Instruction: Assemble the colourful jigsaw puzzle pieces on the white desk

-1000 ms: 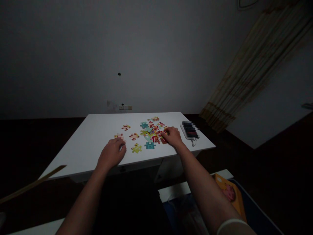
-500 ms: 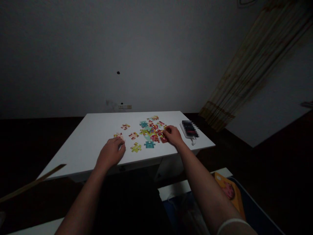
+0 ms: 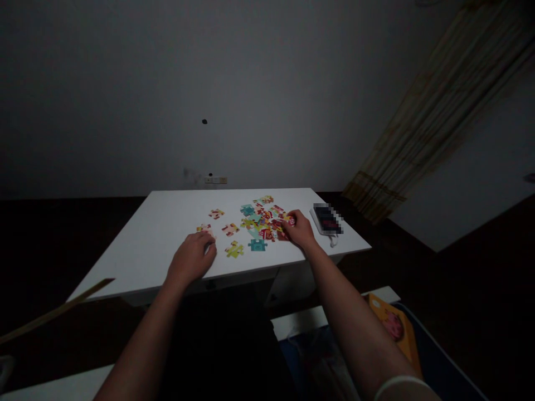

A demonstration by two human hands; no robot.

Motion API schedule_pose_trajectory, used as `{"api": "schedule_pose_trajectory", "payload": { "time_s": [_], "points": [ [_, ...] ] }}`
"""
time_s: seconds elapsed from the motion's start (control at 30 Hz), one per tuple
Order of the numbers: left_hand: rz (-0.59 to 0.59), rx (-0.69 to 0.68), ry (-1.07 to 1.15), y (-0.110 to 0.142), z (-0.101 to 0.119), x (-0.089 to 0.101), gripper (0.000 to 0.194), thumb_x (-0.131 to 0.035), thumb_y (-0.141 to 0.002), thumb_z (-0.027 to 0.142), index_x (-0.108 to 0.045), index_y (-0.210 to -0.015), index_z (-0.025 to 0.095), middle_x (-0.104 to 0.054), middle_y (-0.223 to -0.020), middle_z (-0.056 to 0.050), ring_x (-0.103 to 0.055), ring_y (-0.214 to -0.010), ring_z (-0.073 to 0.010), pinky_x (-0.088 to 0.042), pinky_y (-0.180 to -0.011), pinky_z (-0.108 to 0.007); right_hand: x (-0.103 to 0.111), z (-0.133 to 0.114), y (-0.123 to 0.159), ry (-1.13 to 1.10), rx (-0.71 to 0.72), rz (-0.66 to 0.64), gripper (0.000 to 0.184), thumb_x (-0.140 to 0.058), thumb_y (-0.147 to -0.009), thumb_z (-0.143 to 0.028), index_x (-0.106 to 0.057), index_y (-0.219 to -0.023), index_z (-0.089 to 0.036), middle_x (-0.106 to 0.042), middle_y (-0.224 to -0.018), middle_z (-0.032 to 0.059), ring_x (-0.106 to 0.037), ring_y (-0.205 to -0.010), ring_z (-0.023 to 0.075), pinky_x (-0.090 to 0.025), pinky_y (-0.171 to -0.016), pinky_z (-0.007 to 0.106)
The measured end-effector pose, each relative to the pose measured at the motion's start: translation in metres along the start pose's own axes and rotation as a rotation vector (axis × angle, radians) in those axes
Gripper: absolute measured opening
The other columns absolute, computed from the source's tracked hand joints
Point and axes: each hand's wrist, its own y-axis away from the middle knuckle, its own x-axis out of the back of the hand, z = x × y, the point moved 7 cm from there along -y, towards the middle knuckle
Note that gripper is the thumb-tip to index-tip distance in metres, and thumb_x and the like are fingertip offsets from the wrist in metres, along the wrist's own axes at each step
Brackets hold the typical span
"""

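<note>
On the white table (image 3: 137, 239), my left hand (image 3: 193, 256) rests with its thumb apart from its fingers. The fingertips touch a pink and yellow puzzle piece (image 3: 204, 228), which lies flat and is partly covered. My right hand (image 3: 301, 231) is at the right edge of a loose pile of puzzle pieces (image 3: 261, 221), thumb and fingers closed on a red and yellow puzzle piece (image 3: 291, 221). Between my hands lie a yellow-green piece (image 3: 234, 249), a teal piece (image 3: 257, 245) and a pink-red piece (image 3: 230, 229). Another small piece (image 3: 216, 213) lies farther back.
A dark-screened device in a white case (image 3: 328, 219), with a white strap, lies at the table's right. An orange box (image 3: 395, 326) stands low at the right beside my forearm. A wall socket (image 3: 215, 180) is behind the table, and a curtain (image 3: 401, 128) hangs at the right.
My right hand has shifted slightly, and more of the red and yellow piece shows at its fingertips. My left hand stays on its piece. The view has moved a little.
</note>
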Motion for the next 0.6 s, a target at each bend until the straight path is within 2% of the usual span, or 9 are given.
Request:
{"api": "schedule_pose_trajectory", "payload": {
  "time_s": [0.17,0.3,0.43,0.6],
  "points": [
    [-0.003,0.001,0.009,0.0,0.001,0.001,0.027,-0.053,-0.102,0.034,-0.077,-0.106,0.022,-0.079,-0.12,-0.014,-0.067,-0.116,-0.0346,-0.056,-0.106,-0.053,0.017,0.017,-0.001,0.013,-0.159,0.212,0.033,-0.072,-0.089,-0.047,-0.075,-0.113,-0.025,-0.08,-0.098,0.0075,-0.07,-0.089,0.0294,-0.05,-0.077,0.036],
    [0.001,0.014,0.025,0.0,0.002,0.002,0.026,-0.054,-0.101,0.033,-0.078,-0.106,0.022,-0.079,-0.12,-0.015,-0.068,-0.115,-0.0346,-0.056,-0.106,-0.054,0.01,0.022,-0.005,0.133,-0.202,0.165,0.032,-0.073,-0.092,-0.051,-0.079,-0.108,-0.024,-0.08,-0.102,0.0114,-0.07,-0.091,0.0307,-0.05,-0.078,0.037],
    [0.004,0.024,0.028,-0.001,0.003,0.003,0.024,-0.057,-0.099,0.031,-0.078,-0.105,0.024,-0.08,-0.121,-0.013,-0.068,-0.116,-0.0331,-0.055,-0.108,-0.054,0.003,0.02,-0.007,0.25,-0.153,0.115,0.031,-0.07,-0.097,-0.049,-0.08,-0.111,-0.023,-0.08,-0.106,0.0141,-0.07,-0.099,0.0327,-0.052,-0.085,0.041],
    [0.007,0.012,0.027,0.0,0.003,0.003,0.025,-0.055,-0.101,0.033,-0.078,-0.105,0.024,-0.08,-0.12,-0.014,-0.068,-0.116,-0.0342,-0.055,-0.108,-0.054,0.001,0.022,-0.009,0.262,-0.12,0.136,0.028,-0.07,-0.097,-0.043,-0.08,-0.113,-0.023,-0.078,-0.109,0.0163,-0.069,-0.107,0.0343,-0.052,-0.092,0.043]
  ]
}}
